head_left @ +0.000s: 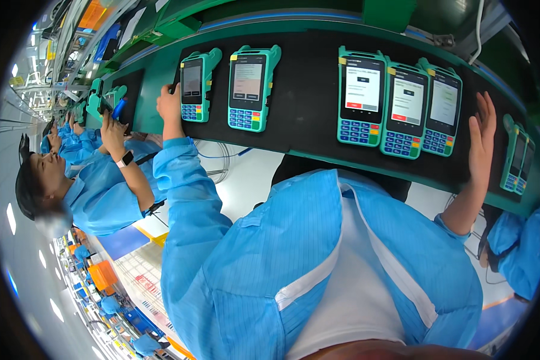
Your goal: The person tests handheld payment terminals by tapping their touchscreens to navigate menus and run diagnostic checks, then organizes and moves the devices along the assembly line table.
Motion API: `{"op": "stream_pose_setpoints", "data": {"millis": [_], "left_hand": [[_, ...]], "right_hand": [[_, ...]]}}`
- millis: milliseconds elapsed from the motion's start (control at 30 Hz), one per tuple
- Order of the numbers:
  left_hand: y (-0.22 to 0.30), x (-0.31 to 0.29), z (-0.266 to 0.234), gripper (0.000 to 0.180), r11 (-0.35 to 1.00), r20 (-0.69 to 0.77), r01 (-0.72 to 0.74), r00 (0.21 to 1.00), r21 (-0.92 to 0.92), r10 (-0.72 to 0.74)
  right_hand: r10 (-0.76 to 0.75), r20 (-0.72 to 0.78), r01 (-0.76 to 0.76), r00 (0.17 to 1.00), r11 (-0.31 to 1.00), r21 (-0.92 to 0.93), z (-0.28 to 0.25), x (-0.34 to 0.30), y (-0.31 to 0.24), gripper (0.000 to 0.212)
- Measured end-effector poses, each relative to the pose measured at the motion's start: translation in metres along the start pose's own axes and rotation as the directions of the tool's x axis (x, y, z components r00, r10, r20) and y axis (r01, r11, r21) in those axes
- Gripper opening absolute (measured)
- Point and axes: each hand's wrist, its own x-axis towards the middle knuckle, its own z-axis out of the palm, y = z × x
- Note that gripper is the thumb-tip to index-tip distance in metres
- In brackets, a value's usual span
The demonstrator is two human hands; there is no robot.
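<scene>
Bare at the far left of the black mat (306, 78), my left hand (169, 105) rests with thumb and finger slightly apart. Nearest to it is a green payment terminal (192, 83) with a lit screen and blue keys; I see nothing in this hand. A second terminal (247, 84) lies just right of that one. Three more form a group at the right: a left terminal (361, 87), a middle terminal (405, 102) and a right terminal (444, 105), screens lit. Beside this group my right hand (483, 129) is held open on edge, fingers stretched, apart from the terminals.
Further terminals (518, 159) lie beyond my right hand. To the left, a co-worker (111, 192) in a blue jacket holds a hand up near another green device (96, 99). A green shelf (180, 27) runs along the back. Cables (222, 159) hang below the bench edge.
</scene>
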Motion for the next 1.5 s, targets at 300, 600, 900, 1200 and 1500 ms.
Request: {"op": "stream_pose_setpoints", "data": {"millis": [300, 600, 900, 1200, 1500], "left_hand": [[0.016, -0.011, -0.003, 0.053, 0.999, 0.031, 0.037, 0.999, 0.006, -0.038], [0.021, -0.026, 0.001, 0.053, 0.994, 0.042, -0.015, 0.999, -0.111, 0.019], [0.015, -0.034, -0.007, 0.045, 0.902, -0.073, -0.216, 0.976, -0.373, 0.203], [0.065, -0.091, -0.036, 0.053, 0.553, -0.049, -0.213, 0.954, -0.805, 0.296], [0.058, -0.104, -0.046, 0.083, 0.536, 0.040, -0.199, 0.915, -0.820, 0.401]], "right_hand": [[0.025, -0.150, -0.046, 0.988, 0.989, -0.139, 0.033, -0.008, -0.020, 0.054], [-0.057, -0.351, -0.074, 0.935, 0.934, -0.348, 0.062, -0.021, -0.040, 0.048], [-0.113, -0.316, -0.011, 0.942, 0.931, -0.366, 0.064, -0.042, -0.051, 0.044], [-0.175, -0.321, 0.142, 0.931, 0.982, -0.123, 0.092, -0.054, -0.070, 0.037], [-0.264, 0.350, 0.253, 0.899, 0.964, 0.076, 0.219, -0.059, -0.136, 0.039]]}}
